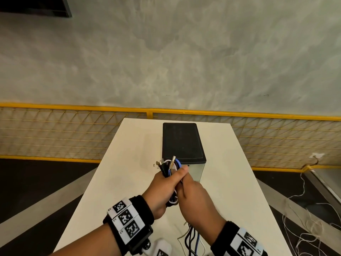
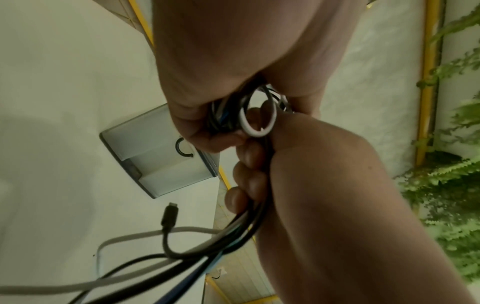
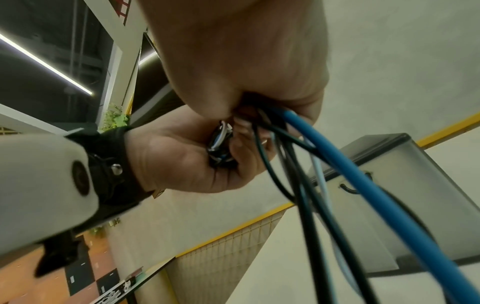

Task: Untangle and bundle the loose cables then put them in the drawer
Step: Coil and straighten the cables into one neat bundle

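A grey plastered wall (image 1: 184, 52) filled the far background, with a yellow-framed mesh fence (image 1: 55, 130) running along its base. A white bench (image 1: 114, 178) extended from the near edge toward the fence. On the far half of the bench stood a small drawer unit (image 1: 183, 143) with a black top and a pale front; the left wrist view showed a dark curved handle on the drawer front (image 2: 155, 156), and the drawer was closed.

Both hands were raised above the bench, just near of the drawer unit and touching each other. The left hand (image 1: 162, 189) gripped the cables (image 1: 168, 167) as a gathered bundle, its fingers (image 3: 249, 144) curled tightly around the coiled section. Metal connector ends projected from the top of this fist. The right hand (image 1: 193, 198) held the same cables just beside the left, its fingers (image 2: 249, 156) curled around the trailing strands.

The bundle comprised black, white and blue cables. A white loop (image 2: 255, 121) protruded between the two hands. The loose tails (image 1: 193, 241) hung from the right hand down to the near end of the bench. One black plug end (image 2: 170, 214) lay free on the bench surface.
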